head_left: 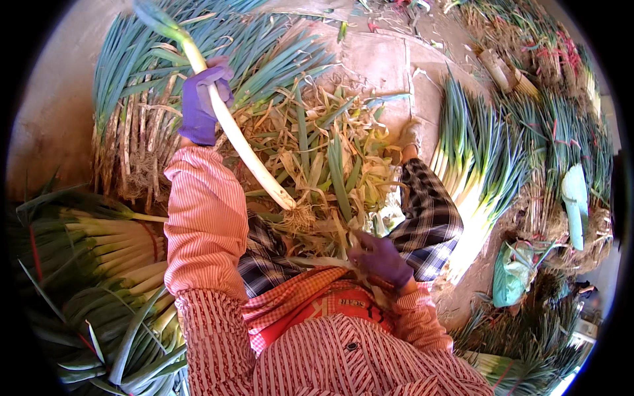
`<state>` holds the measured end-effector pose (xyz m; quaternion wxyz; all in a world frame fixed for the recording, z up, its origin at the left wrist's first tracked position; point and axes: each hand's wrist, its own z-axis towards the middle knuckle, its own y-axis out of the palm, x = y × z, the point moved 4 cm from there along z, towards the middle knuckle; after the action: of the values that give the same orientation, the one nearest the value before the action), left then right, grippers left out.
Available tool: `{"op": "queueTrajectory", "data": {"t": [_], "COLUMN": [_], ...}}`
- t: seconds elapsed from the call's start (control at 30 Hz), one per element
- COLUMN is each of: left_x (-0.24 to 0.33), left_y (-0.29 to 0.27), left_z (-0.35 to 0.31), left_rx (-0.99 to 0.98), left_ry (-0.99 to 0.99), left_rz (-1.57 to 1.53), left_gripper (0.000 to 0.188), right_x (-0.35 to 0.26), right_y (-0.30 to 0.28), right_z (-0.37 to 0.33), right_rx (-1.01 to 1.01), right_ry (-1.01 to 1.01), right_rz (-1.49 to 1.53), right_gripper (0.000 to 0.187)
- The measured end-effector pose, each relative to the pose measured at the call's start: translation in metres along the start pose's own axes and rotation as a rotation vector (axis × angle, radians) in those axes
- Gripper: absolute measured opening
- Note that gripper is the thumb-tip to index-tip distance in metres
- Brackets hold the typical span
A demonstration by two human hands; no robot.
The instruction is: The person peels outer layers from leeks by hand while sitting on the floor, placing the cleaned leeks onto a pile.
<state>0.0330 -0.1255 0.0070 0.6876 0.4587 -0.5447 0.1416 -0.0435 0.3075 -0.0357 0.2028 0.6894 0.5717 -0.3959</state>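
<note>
My left hand point(206, 102), in a purple glove, is wrapped round one long green onion point(239, 144) near the top of its white shaft. The onion slants from green leaves at the upper left down to its hairy roots. Low in front of my lap, my right hand point(382, 259), also gloved in purple, has its fingers curled in beside pale, dry leaf strips. Blur hides what, if anything, is between those fingers. Beneath the onion lies a heap of stripped dry leaves point(317, 145), between my legs.
Uncleaned green onions point(135, 125) lie beyond my left arm. Tied bundles point(119, 247) of white-shafted onions are at the near left. Cleaned onions point(465, 171) lie beside my right leg. Farther right are more bundles point(561, 125) and a green plastic bag point(514, 274).
</note>
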Motion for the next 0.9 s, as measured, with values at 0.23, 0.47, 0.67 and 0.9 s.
{"op": "queueTrajectory", "data": {"t": [0.23, 0.47, 0.67, 0.9], "left_x": [-0.017, -0.020, -0.023, -0.015], "left_y": [0.036, 0.038, 0.034, 0.026], "left_z": [-0.008, -0.004, 0.002, 0.004], "left_rx": [-0.057, -0.074, -0.149, -0.251], "left_ry": [-0.034, -0.038, -0.019, 0.033], "left_rz": [-0.011, -0.018, -0.109, -0.228], "left_gripper": [0.043, 0.042, 0.038, 0.038], "right_x": [-0.132, -0.103, -0.059, -0.079], "right_y": [0.035, 0.038, 0.028, 0.025], "right_z": [0.051, 0.082, 0.101, 0.002], "right_rx": [0.148, -0.078, 0.070, 0.056], "right_ry": [-0.560, -0.659, -0.455, -0.700], "right_rz": [-0.895, -0.349, 0.297, -0.498], "right_gripper": [0.037, 0.037, 0.022, 0.029]}}
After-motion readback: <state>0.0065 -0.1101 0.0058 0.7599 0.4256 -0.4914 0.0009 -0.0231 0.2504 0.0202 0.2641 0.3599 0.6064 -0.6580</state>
